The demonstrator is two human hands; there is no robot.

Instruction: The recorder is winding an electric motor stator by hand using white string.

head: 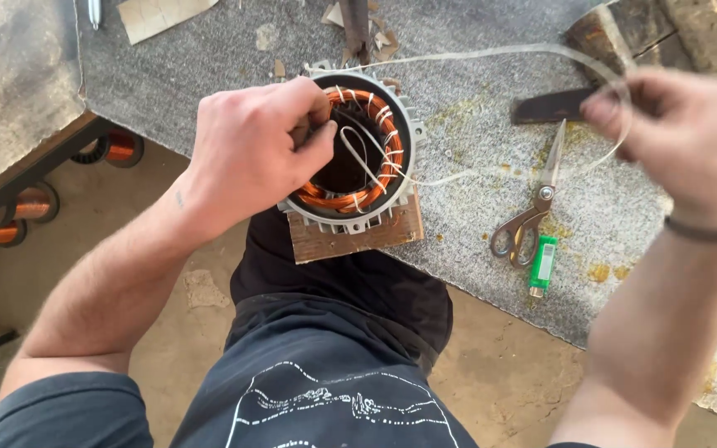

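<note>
A view from above, looking down at a person's two bare hands working at a grey stone workbench (475, 158). The landmark is a motor stator (357, 149), a round grey metal housing with fins, filled with a ring of copper windings (379, 141) tied at intervals with white cord. It sits on a small wooden block (358, 236) at the near edge of the bench, just above the person's knee.

The left hand (251, 153) rests on the left rim of the stator, fingers curled and pinched against the copper ring, apparently gripping the windings or the cord there. The right hand (682, 137) is raised well to the right of the stator, fingers closed around a long white cord (491, 54). The cord runs from the stator in a wide loop over the bench to that hand.

To the right of the stator lie scissors (533, 207) with a green lighter (543, 265) just beside their handles. Beyond them a dark flat blade (553, 106) lies near rough wooden blocks (665, 37). Left of the stator, below the bench, copper wire spools (10, 216) sit on a shelf.

The stator looks heavy and rigid, best held by its finned metal shell. The copper windings look delicate and easily scratched. The cord is thin, limp and light, and needs a pinch grip under tension.
</note>
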